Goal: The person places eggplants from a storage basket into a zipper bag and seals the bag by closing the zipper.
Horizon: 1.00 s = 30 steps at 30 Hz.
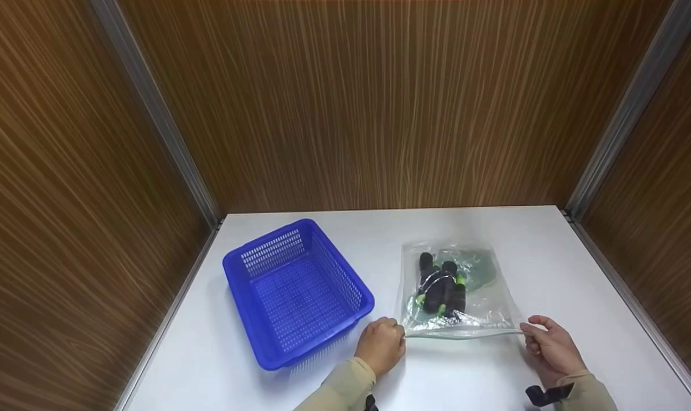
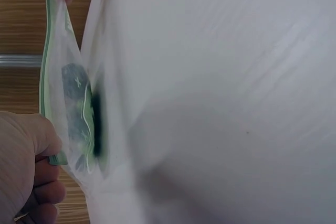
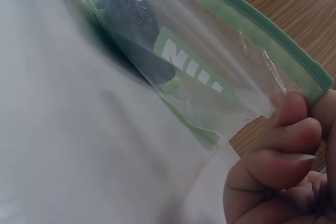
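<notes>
A clear zip bag point(image 1: 491, 308) with a green strip along its mouth lies on the table, its opening edge toward me. Inside are several dark, eggplant-like pieces point(image 1: 437, 294) with bright green ends, bunched on the bag's left side. My left hand point(image 1: 381, 346) grips the left corner of the mouth; in the left wrist view its thumb point(image 2: 44, 135) presses on the green strip. At the opposite corner my right hand point(image 1: 553, 346) pinches the edge between thumb and fingers point(image 3: 291, 129). Between both hands the strip is stretched nearly straight, and the wrist views show it raised off the table.
An empty blue plastic basket point(image 1: 354, 279) with slotted walls stands left of the bag, close to my left hand. The white table point(image 1: 180, 365) is bounded by wood-grain panels point(image 1: 380, 114) at the back and both sides.
</notes>
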Each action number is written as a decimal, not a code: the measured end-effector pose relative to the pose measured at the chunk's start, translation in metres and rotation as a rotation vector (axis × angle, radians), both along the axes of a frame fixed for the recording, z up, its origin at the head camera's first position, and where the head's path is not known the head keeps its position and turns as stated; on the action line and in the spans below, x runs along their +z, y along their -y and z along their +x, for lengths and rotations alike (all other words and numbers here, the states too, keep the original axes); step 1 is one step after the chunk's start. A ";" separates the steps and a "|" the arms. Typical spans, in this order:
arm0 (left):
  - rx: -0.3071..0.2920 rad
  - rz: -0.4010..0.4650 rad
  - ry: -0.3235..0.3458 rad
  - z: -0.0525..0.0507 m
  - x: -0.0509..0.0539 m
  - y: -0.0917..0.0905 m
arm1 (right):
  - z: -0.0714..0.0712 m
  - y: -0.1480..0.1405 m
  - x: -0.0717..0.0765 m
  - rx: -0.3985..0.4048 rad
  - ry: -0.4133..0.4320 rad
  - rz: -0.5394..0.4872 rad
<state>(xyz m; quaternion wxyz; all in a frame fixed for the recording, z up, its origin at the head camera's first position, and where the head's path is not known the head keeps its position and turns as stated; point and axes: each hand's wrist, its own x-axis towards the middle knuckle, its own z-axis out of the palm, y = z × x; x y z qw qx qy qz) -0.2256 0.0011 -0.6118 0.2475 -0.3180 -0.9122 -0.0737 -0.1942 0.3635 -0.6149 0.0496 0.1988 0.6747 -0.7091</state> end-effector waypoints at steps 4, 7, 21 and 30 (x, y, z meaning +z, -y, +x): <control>0.018 -0.010 0.016 -0.001 -0.003 0.002 | -0.004 0.003 -0.002 0.032 -0.020 0.040; 0.024 -0.014 0.034 -0.001 -0.005 0.005 | -0.009 0.005 -0.003 0.063 -0.027 0.095; 0.023 -0.046 0.052 0.000 -0.016 0.008 | -0.028 0.010 -0.010 0.100 0.000 0.166; 0.051 -0.069 0.135 0.002 -0.024 0.014 | -0.018 0.007 -0.016 0.049 0.083 0.113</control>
